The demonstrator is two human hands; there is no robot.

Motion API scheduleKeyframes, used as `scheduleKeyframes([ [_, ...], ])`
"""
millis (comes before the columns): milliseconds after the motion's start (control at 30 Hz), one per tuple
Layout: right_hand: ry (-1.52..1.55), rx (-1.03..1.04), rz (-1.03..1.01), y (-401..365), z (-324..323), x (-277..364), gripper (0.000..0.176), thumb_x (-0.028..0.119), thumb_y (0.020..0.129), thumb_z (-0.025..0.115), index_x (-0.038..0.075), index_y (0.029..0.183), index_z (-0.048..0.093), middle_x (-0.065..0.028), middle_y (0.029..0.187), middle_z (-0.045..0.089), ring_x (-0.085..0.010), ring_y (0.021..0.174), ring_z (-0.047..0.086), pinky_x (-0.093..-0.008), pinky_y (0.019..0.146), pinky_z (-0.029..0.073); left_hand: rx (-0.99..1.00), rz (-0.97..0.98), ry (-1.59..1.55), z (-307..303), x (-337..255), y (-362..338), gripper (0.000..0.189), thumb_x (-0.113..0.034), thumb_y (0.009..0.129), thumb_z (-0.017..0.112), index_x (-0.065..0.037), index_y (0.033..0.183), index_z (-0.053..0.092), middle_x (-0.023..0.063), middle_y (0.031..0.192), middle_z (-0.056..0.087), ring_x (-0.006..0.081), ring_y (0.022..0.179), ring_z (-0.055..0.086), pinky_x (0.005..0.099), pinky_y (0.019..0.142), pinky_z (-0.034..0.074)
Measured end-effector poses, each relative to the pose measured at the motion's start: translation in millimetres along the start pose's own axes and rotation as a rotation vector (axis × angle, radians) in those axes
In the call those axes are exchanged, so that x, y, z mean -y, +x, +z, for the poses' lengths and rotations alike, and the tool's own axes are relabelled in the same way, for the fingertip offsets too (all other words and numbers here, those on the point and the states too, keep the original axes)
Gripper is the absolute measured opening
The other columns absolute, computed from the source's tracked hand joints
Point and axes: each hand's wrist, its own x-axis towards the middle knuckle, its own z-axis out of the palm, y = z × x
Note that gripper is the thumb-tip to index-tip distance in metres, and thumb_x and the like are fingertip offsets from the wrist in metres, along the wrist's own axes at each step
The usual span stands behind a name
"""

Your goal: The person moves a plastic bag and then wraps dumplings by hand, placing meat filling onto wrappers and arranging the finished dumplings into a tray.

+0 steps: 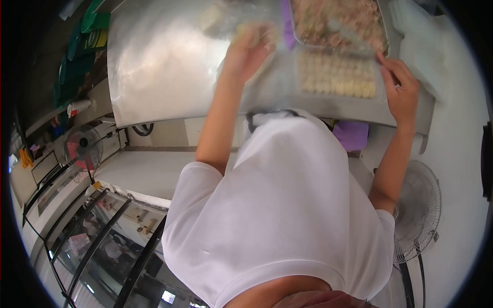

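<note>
My left hand [250, 51] is raised over the metal table [159, 61], palm up with curled fingers. Something pale and yellowish shows at its fingertips, too blurred to name. Beyond and beneath this hand lie pale, blurred items that look like clear plastic. My right hand [401, 84] pinches the end of a slim utensil, whose pale, blurred blade [349, 35] reaches over a clear tray of pinkish minced filling [318, 18]. Nearer to me, a clear container [380, 92] holds small pale pieces [336, 77] in close rows.
A purple item [287, 25] lies along the filling tray's left side. Clear plastic containers [421, 46] stand at the right. Green packages [79, 66] are off the table's left end. One fan [418, 210] stands at lower right, another fan [82, 146] at left.
</note>
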Motion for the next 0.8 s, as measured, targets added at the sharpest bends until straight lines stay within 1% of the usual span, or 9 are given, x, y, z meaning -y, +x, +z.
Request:
scheduleKeyframes([
  [67, 0.003, 0.012, 0.036, -9, 1, -3, 0.026, 0.002, 0.088, 0.065, 0.005, 0.114, 0.069, -0.0054, 0.087, 0.064, -0.0120, 0.070, 0.054, -0.0237, 0.065, 0.045, -0.021, 0.034, -0.243, 7, 1, 3, 0.019, -0.033, 0.098, 0.055, -0.015, 0.096, 0.060, 0.0012, 0.111, 0.057, 0.0156, 0.095, 0.053, 0.0300, 0.075, 0.042],
  [133, 0.004, 0.017, 0.072, -18, 9, -7, 0.026, 0.001, 0.088, 0.065, 0.004, 0.114, 0.069, -0.0049, 0.085, 0.063, -0.0111, 0.070, 0.052, -0.0229, 0.064, 0.044, -0.039, 0.046, -0.622, 15, -3, 9, 0.029, -0.044, 0.095, 0.059, -0.014, 0.091, 0.057, -0.0012, 0.093, 0.057, 0.0191, 0.085, 0.053, 0.0322, 0.072, 0.042],
  [267, 0.124, 0.005, 0.170, -40, 22, -17, 0.026, 0.001, 0.088, 0.065, 0.003, 0.113, 0.069, -0.0037, 0.084, 0.062, -0.0098, 0.069, 0.050, -0.0215, 0.063, 0.042, -0.033, 0.152, -0.748, 17, -3, 17, 0.045, -0.059, 0.089, 0.058, -0.015, 0.084, 0.050, -0.0012, 0.089, 0.053, 0.0184, 0.081, 0.050, 0.0325, 0.070, 0.041],
  [333, 0.126, 0.000, 0.209, -49, 25, -20, 0.026, 0.001, 0.088, 0.065, 0.003, 0.113, 0.069, -0.0033, 0.084, 0.062, -0.0092, 0.069, 0.050, -0.0215, 0.062, 0.041, -0.202, 0.119, -0.674, 19, -4, 22, 0.056, -0.062, 0.076, 0.065, -0.012, 0.059, 0.047, -0.0023, 0.082, 0.054, 0.0154, 0.077, 0.047, 0.0286, 0.071, 0.041],
  [367, 0.137, -0.021, 0.256, -54, 26, -21, 0.025, 0.002, 0.089, 0.065, 0.003, 0.114, 0.069, -0.0036, 0.085, 0.063, -0.0090, 0.070, 0.051, -0.0212, 0.064, 0.042, -0.199, 0.107, -0.671, 20, -2, 23, 0.056, -0.062, 0.076, 0.065, -0.012, 0.059, 0.047, -0.0023, 0.082, 0.054, 0.0154, 0.077, 0.047, 0.0286, 0.071, 0.041],
  [600, 0.261, -0.218, 0.435, -97, 26, -32, 0.025, 0.005, 0.091, 0.064, 0.004, 0.116, 0.068, -0.0024, 0.093, 0.067, -0.0079, 0.079, 0.056, -0.0209, 0.077, 0.046, -0.397, 0.198, -0.069, 17, 37, 30, 0.051, -0.059, 0.083, 0.060, -0.009, 0.074, 0.049, 0.0015, 0.086, 0.053, 0.0151, 0.078, 0.049, 0.0278, 0.068, 0.042],
  [667, 0.245, -0.249, 0.501, -113, 23, -40, 0.026, 0.005, 0.091, 0.065, 0.003, 0.117, 0.068, -0.0018, 0.095, 0.068, -0.0074, 0.081, 0.056, -0.0209, 0.078, 0.046, -0.373, 0.320, 0.381, 18, 53, 26, 0.040, -0.041, 0.094, 0.062, -0.007, 0.076, 0.054, 0.0037, 0.088, 0.056, 0.0144, 0.073, 0.050, 0.0276, 0.063, 0.042],
  [700, 0.240, -0.264, 0.540, -120, 22, -45, 0.026, 0.005, 0.091, 0.065, 0.003, 0.117, 0.067, -0.0013, 0.097, 0.068, -0.0070, 0.082, 0.056, -0.0210, 0.079, 0.046, -0.361, 0.306, 0.381, 16, 62, 25, 0.040, -0.041, 0.094, 0.062, -0.007, 0.076, 0.054, 0.0037, 0.088, 0.056, 0.0144, 0.073, 0.050, 0.0276, 0.063, 0.042],
  [800, 0.306, -0.353, 0.599, -144, 19, -60, 0.027, 0.006, 0.092, 0.065, 0.003, 0.119, 0.067, -0.0019, 0.100, 0.069, -0.0068, 0.086, 0.058, -0.0207, 0.081, 0.046, -0.204, 0.056, 1.082, 10, 89, 17, 0.009, -0.006, 0.090, 0.059, -0.002, 0.081, 0.061, 0.0056, 0.082, 0.061, 0.0103, 0.065, 0.053, 0.0263, 0.053, 0.041],
])
